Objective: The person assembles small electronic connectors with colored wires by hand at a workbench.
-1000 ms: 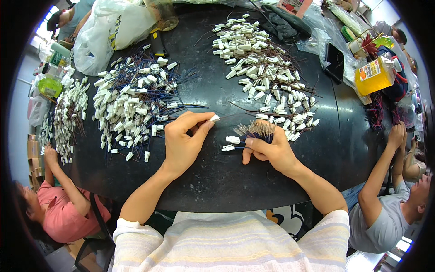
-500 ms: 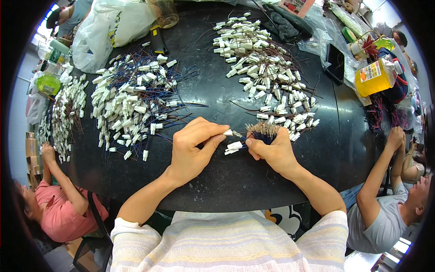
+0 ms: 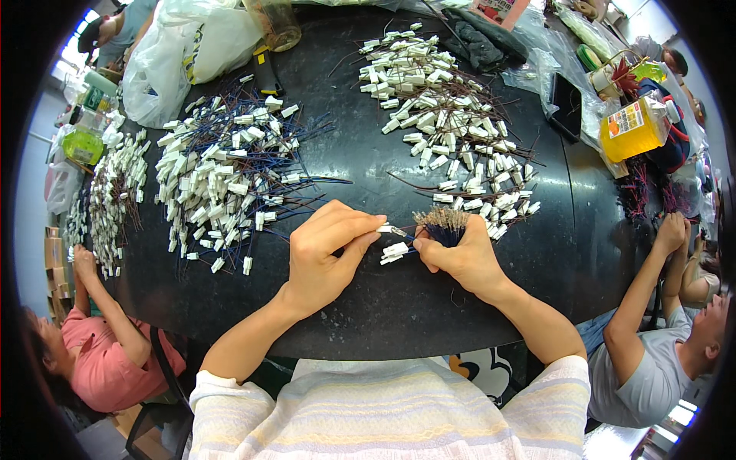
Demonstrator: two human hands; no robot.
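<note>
— "Near the middle of a dark surface (image 3: 368, 310), what were the person's hands doing?"

— "The left hand (image 3: 326, 257) pinched a small white plug (image 3: 384, 228) between thumb and finger. The right hand (image 3: 466, 251) was closed around a bundle of dark blue wires (image 3: 442, 231), their metal tips fanned away from the person. Between the two hands, one metal-tipped wire (image 3: 398, 231) pointed at the plug."

— "Which step was that?"

— "It looked like fitting a wire into the plug. Whether the tip had gone in, I couldn't tell; it was too small."

— "And what did the next move call for?"

— "Probably a steady pinch, the tip lined up with the plug, and a straight push that didn't bend the wire."

— "What else lay there?"

— "A few more plugs (image 3: 395, 252) sat just beside the right hand. A broad plug heap with blue wires (image 3: 203, 172) spread to the left; a heap with brown wires (image 3: 422, 103) stretched beyond the right hand. Farther back were a white plastic bag (image 3: 165, 65) and, on the right, a phone (image 3: 566, 106) near a bottle of orange-yellow liquid (image 3: 632, 130)."

— "And the room?"

— "People sat on both sides: one in a pink top (image 3: 115, 360), left; one in a grey shirt (image 3: 648, 379), right."
</note>
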